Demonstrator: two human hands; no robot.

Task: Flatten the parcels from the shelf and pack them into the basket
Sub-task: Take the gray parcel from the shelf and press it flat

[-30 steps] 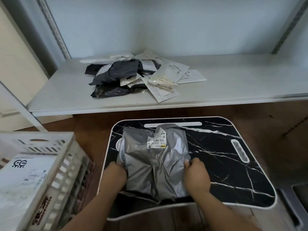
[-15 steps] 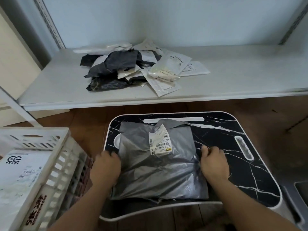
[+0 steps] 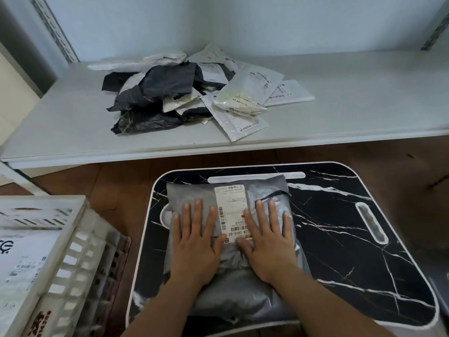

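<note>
Our left hand (image 3: pixel 194 242) and right hand (image 3: pixel 267 242) lie flat, fingers straight and spread, pressing down on the grey parcel (image 3: pixel 192 198). It sits on the black marble-pattern desk (image 3: pixel 340 239), white label (image 3: pixel 230 210) face up between our hands. Remaining parcels (image 3: pixel 170 93), dark and white, are heaped on the white shelf (image 3: pixel 340 105) behind the desk. White basket (image 3: pixel 80 251) sits left of the desk, a white parcel (image 3: pixel 21 259) already inside.
</note>
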